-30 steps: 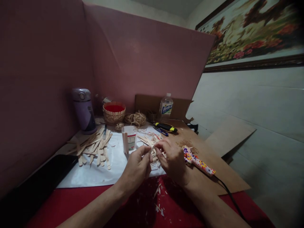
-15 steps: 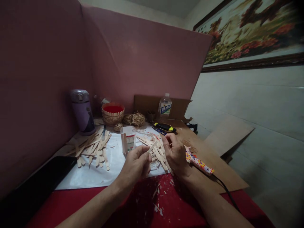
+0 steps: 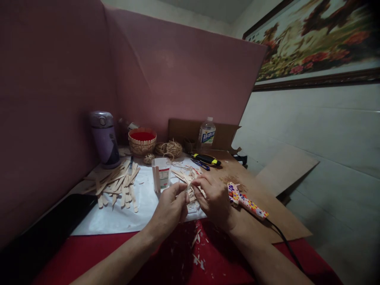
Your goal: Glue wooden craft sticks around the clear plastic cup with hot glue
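Note:
Between thumb and fingers, my left hand [image 3: 170,204] grips a short wooden craft stick [image 3: 189,186]. My right hand [image 3: 215,200] pinches at the stick's far end, and its fingertips cover part of it. Just beyond my left hand stands a clear plastic cup [image 3: 165,176] with a few sticks upright on its left side. Beneath and behind both hands lies a loose heap of craft sticks [image 3: 179,175], partly hidden by them. To the right of my right hand, a flower-patterned glue gun [image 3: 249,204] rests on cardboard.
More craft sticks [image 3: 117,184] spread on white paper at left. Behind are a purple flask [image 3: 103,140], a stick-sided basket [image 3: 142,144], twine [image 3: 172,149], a bottle [image 3: 207,134] and a black-yellow cutter [image 3: 208,159]. Wood scraps [image 3: 198,261] litter the red cloth.
My right hand has come down and left from above the stick heap to meet the stick in my left hand. The blue pen and the glue gun's front are now uncovered.

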A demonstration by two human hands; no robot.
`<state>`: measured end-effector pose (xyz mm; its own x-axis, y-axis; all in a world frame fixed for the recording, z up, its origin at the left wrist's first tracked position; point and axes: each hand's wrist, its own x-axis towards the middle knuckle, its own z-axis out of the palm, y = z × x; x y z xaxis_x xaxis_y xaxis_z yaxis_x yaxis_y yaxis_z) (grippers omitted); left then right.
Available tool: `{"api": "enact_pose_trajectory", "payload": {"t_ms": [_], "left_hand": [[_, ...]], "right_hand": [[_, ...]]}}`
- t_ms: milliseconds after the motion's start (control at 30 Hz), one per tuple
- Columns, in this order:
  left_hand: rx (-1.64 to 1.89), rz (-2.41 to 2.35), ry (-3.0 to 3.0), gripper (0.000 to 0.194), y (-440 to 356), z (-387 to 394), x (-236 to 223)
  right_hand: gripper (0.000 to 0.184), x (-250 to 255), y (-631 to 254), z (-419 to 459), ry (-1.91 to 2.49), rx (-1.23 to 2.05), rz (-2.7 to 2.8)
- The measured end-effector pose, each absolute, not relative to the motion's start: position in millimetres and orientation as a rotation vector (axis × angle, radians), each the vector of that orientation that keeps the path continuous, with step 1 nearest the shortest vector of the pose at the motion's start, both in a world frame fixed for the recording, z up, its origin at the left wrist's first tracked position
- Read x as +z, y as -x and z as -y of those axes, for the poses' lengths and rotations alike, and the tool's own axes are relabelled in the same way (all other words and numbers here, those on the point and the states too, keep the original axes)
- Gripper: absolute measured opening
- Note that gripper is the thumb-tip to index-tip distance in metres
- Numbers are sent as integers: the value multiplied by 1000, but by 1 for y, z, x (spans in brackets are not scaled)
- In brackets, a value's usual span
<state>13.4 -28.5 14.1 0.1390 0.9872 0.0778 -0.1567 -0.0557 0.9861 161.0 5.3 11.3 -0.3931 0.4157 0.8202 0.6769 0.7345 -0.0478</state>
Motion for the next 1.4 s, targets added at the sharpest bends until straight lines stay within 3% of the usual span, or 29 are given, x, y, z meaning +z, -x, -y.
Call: {"api": "enact_pose_trajectory", "payload": {"t_ms": [200, 333, 433, 600, 700, 1400], "left_hand": [[1191, -940, -1227, 18, -14, 31, 14], [1144, -942, -1151, 21, -14, 31, 18], [1144, -908, -1076, 25, -13, 30, 21], [1178, -863, -1070, 30, -10, 29, 22], [1141, -886, -1177, 29, -9, 28, 19], [1153, -914, -1130, 41, -10, 25, 19]], "right_hand": [[13, 11, -161, -9, 881, -525, 2059], [14, 11, -167, -16, 1038, -435, 1883], [21, 11, -168, -19, 1113, -123, 1710], [27, 12, -159, -17, 899, 858, 1481], [34, 13, -155, -15, 852, 1110, 1399], [33, 15, -151, -2, 759, 1341, 1407]]}}
